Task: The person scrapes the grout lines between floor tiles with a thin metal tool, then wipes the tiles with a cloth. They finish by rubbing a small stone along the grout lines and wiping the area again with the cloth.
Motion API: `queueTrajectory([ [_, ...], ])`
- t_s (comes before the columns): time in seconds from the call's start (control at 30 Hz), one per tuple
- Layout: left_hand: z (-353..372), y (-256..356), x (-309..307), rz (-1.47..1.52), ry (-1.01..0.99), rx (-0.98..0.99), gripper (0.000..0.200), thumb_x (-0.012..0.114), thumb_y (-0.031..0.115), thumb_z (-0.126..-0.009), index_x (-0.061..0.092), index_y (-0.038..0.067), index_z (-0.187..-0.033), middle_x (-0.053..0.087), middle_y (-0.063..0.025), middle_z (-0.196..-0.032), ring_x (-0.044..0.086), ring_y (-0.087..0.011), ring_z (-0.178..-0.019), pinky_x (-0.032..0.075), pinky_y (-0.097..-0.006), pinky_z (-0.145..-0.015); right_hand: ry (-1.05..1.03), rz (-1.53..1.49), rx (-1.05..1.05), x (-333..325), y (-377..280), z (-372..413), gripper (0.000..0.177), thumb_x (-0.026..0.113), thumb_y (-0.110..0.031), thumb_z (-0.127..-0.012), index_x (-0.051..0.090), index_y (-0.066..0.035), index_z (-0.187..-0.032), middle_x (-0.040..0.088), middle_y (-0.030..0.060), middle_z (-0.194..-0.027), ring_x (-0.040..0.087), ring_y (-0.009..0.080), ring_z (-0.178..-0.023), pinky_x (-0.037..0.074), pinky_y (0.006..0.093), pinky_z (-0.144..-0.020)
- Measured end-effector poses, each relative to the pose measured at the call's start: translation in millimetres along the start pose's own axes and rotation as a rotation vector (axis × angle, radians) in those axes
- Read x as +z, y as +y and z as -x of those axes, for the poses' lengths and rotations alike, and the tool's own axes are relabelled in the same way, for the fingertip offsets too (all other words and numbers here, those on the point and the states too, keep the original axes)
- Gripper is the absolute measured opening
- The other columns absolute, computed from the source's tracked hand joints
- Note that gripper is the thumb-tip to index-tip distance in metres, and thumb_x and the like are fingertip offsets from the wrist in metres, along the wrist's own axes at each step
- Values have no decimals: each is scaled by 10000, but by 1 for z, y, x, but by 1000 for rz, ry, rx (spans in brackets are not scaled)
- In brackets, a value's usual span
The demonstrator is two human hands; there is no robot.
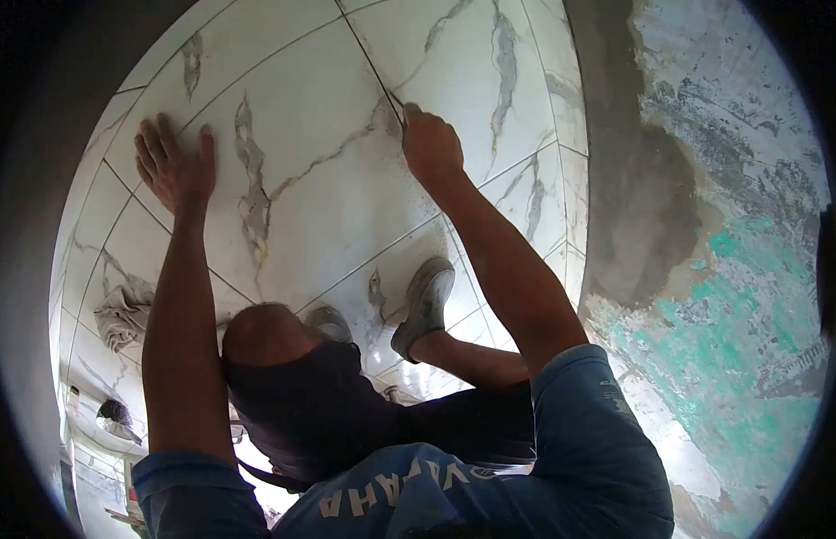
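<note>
A large white tile (328, 180) with grey and gold marble veins lies in the floor below me. My left hand (176, 166) rests flat on its left part, fingers spread, holding nothing. My right hand (430, 148) has its fingers curled and presses at the dark joint (369, 58) along the tile's upper right corner. A small pale tip shows at the fingertips; I cannot tell what it is. My knee in dark shorts (292, 386) and my grey shoes (425, 304) are over the tiles nearer me.
More matching tiles (490, 63) surround this one. A crumpled grey rag (122, 316) lies at the left. At the right is a rough surface with grey cement (638, 180) and flaking turquoise paint (750, 296).
</note>
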State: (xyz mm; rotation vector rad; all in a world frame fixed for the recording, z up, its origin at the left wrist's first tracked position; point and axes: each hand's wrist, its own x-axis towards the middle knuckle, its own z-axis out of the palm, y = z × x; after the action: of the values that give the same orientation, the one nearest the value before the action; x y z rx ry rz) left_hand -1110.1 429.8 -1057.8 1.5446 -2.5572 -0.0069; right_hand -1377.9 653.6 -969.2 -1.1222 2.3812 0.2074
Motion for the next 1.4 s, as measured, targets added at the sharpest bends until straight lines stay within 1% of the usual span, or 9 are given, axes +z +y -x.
queueTrajectory([
  [0.23, 1, -2, 1, 22, 29, 5, 784, 455, 628, -855, 311, 127, -1441, 276, -138, -1496, 220, -301, -1396, 188, -460, -1127, -580, 180, 192, 38, 89, 167, 247, 428, -123, -882, 531, -59, -1097, 656, 177, -876, 660, 363, -794, 534, 456, -688],
  [0.33, -1, -1, 4, 36, 43, 1, 781, 452, 627, -857, 306, 132, -1443, 269, -136, -1500, 215, -301, -1398, 183, -460, -1128, -441, 140, 204, 19, 79, 144, 246, 425, -126, -886, 523, -49, -1098, 656, 192, -898, 659, 376, -816, 532, 464, -689],
  [0.43, 1, 2, 2, 46, 46, 8, 781, 454, 623, -858, 296, 136, -1448, 261, -135, -1503, 214, -299, -1398, 184, -460, -1128, -51, 26, -61, 13, 45, 71, 156, 456, -92, -860, 534, -31, -981, 620, 178, -787, 638, 337, -745, 524, 440, -676],
  [0.5, 2, 0, 2, 41, 45, 3, 782, 458, 622, -858, 291, 138, -1449, 259, -135, -1503, 214, -298, -1397, 188, -461, -1127, 80, -22, -86, 8, 15, 22, 141, 463, -87, -857, 532, -21, -960, 622, 189, -860, 638, 351, -780, 529, 429, -687],
  [0.7, 1, 0, 1, 16, 43, 10, 777, 470, 613, -858, 294, 137, -1446, 280, -131, -1493, 237, -300, -1386, 211, -467, -1116, -36, 92, -75, -9, -12, -35, 249, 422, -102, -905, 531, -19, -1113, 640, 169, -900, 663, 323, -830, 555, 419, -718],
  [0.9, 4, -1, 3, 22, 74, 17, 763, 480, 613, -851, 334, 134, -1428, 311, -129, -1476, 271, -305, -1369, 225, -476, -1108, -110, 144, -84, -8, -3, -9, 300, 423, -118, -900, 519, -48, -1174, 643, 175, -895, 665, 328, -817, 550, 431, -689],
  [1.0, -1, 0, 3, 28, 84, 2, 751, 484, 610, -850, 353, 136, -1418, 318, -128, -1473, 276, -306, -1367, 227, -477, -1106, -211, 83, 18, 14, 19, 43, 364, 415, -82, -880, 477, -53, -1237, 648, 230, -854, 647, 403, -813, 525, 483, -737],
  [1.07, 1, -1, 2, 11, 68, 12, 744, 482, 611, -851, 354, 143, -1416, 315, -128, -1475, 278, -309, -1367, 227, -479, -1106, -383, 107, 132, -8, 12, 52, 260, 408, -96, -889, 518, -38, -1118, 653, 207, -835, 659, 368, -807, 536, 462, -727],
  [1.4, 2, -2, 2, 14, 68, 23, 743, 487, 608, -851, 357, 142, -1414, 337, -141, -1461, 276, -314, -1368, 229, -472, -1103, -178, 34, 123, -25, 2, 33, 212, 408, -117, -918, 484, -58, -1107, 653, 228, -833, 658, 374, -833, 515, 496, -733],
])
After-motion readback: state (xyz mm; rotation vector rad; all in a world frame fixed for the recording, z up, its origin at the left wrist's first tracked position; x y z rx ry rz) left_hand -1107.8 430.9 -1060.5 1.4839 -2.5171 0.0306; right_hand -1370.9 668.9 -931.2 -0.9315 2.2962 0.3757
